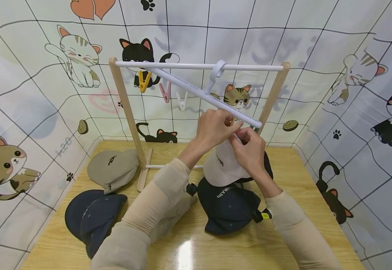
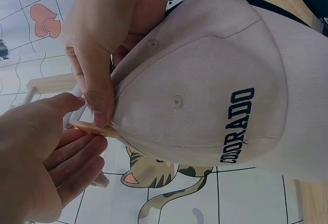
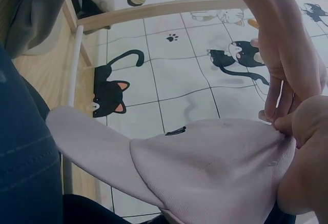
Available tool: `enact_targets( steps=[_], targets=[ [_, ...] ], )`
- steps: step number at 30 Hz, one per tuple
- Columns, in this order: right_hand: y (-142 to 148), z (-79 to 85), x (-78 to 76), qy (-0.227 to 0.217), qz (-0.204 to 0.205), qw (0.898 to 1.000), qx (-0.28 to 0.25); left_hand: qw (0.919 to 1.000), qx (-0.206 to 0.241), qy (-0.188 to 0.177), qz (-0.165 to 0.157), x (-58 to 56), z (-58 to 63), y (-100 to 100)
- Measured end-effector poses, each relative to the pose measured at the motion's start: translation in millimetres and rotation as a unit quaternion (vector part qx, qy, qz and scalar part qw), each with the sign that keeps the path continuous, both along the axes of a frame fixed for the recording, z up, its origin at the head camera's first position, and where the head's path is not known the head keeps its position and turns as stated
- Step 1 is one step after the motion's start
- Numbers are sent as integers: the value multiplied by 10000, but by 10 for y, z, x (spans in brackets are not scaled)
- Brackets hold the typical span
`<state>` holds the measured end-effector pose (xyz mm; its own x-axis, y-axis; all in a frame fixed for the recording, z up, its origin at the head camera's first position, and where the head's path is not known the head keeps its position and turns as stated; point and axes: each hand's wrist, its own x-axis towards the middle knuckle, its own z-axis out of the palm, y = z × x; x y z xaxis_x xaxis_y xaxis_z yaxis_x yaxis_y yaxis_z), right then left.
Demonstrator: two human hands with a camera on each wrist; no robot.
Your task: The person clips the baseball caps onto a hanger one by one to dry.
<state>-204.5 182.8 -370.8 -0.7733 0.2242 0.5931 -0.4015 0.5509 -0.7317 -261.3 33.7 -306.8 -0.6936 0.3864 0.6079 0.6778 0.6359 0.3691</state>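
Observation:
My right hand point(image 1: 250, 148) pinches the crown of a light beige cap point(image 2: 205, 90) with "COLORADO" lettering, holding it up with its brim downward. Close against it, my left hand point(image 1: 213, 125) has its fingers and thumb at an orange-brown clothespin point(image 2: 92, 128), whose end meets the cap's gathered crown. Just above both hands runs the tilted white bar of a hanger point(image 1: 196, 90), hooked over the rack's top rod. From this bar hang a yellow clothespin point(image 1: 144, 81), a pink clothespin point(image 1: 165, 92) and a white clothespin point(image 1: 181, 101).
A wooden rack point(image 1: 125, 112) with white rods stands on the table point(image 1: 283, 232). Below the held cap lies a navy cap point(image 1: 229, 213). On the left are a khaki cap point(image 1: 111, 168) and another navy cap point(image 1: 93, 217). A greyish cap point(image 1: 174, 215) is partly hidden under my left sleeve.

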Motion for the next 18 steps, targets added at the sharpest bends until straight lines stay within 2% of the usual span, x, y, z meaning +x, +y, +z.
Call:
enact_targets(
  steps=[6,13,18],
  targets=[
    [47,0,-57,-101,101,9999,37,9998,109,-138,-107,-10,-24,-14],
    [97,13,-136,-203,255,9994,71,9973,375,-522,-357,-35,-59,-47],
    [147,36,-187,-334,509,9980,146,9931,571,-832,-593,-64,-68,-73]
  ],
)
